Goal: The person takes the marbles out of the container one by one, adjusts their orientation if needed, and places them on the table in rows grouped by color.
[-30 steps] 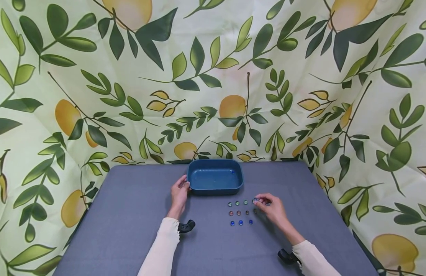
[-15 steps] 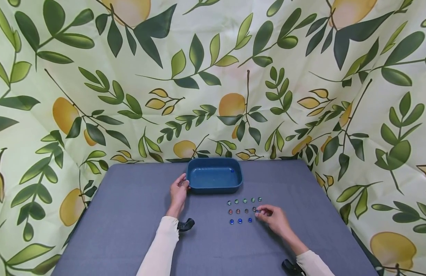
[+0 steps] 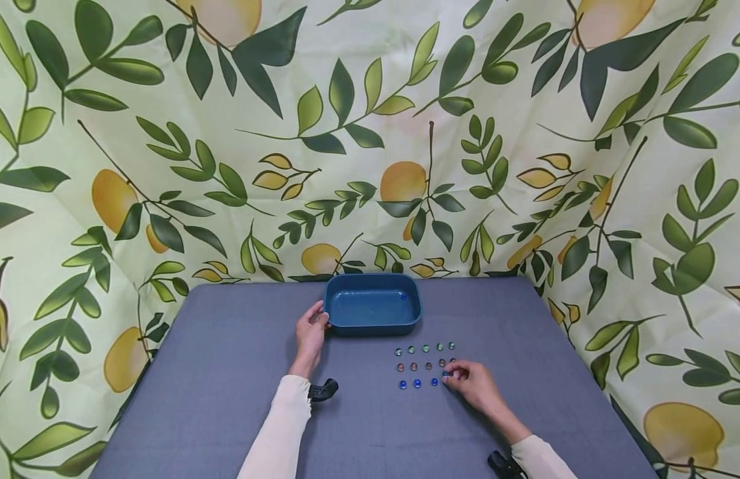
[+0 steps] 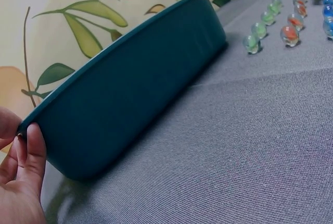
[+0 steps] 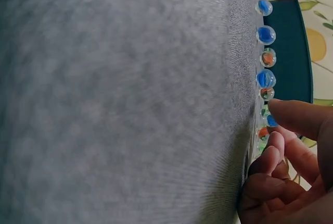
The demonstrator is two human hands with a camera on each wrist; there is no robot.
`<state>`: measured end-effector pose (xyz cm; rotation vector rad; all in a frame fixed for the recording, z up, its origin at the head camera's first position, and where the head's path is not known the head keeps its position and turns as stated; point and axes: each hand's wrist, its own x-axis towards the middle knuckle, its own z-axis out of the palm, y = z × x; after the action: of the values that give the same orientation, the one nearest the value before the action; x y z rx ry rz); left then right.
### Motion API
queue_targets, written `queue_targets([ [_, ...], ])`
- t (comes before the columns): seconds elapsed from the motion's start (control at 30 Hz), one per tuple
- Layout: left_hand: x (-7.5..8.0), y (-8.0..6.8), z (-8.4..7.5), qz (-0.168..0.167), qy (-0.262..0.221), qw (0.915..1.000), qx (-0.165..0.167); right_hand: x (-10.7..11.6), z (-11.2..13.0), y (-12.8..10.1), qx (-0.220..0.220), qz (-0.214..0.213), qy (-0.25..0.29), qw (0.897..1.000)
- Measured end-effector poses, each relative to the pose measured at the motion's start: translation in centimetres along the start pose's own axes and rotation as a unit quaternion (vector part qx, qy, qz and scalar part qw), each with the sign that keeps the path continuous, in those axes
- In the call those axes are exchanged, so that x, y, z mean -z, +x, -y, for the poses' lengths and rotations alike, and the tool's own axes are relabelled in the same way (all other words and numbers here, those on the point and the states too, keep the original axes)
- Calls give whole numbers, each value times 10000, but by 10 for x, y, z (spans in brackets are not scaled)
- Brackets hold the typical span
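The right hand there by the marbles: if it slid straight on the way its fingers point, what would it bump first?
Probably the blue marble in the near row: the right hand points left along that row, fingertips beside a marble at its end. Whether it already pinches that one is unclear.

bg: cloth backdrop (image 3: 370, 133) w/ lemon + leaf print, wraps 3 sides | surface: grey table (image 3: 226, 399), fabric-like cover | black clip (image 3: 324, 391) on table nr front

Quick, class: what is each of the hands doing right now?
Left hand: grips the rim of the blue tray.
Right hand: fingertips pinch a blue marble on the table.
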<state>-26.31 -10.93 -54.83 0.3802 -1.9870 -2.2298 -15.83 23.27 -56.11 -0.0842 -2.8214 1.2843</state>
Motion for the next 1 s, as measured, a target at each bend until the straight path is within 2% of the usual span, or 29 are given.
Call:
queue_targets([
  [0.27, -1, -1, 1, -89, -197, 9993, -320, 1, 4, -1, 33, -31, -293, 9996],
  [0.57, -1, 2, 2, -52, -10, 10000, 21, 1, 5, 0, -90, 17, -283, 9996],
  [0.73, 0, 1, 1, -20, -20, 10000, 21, 7, 8, 1, -91, -5, -222, 9997],
  [1.0, 0, 1, 1, -58, -10, 10000, -52, 23, 24, 13, 285, -225, -257, 9990],
])
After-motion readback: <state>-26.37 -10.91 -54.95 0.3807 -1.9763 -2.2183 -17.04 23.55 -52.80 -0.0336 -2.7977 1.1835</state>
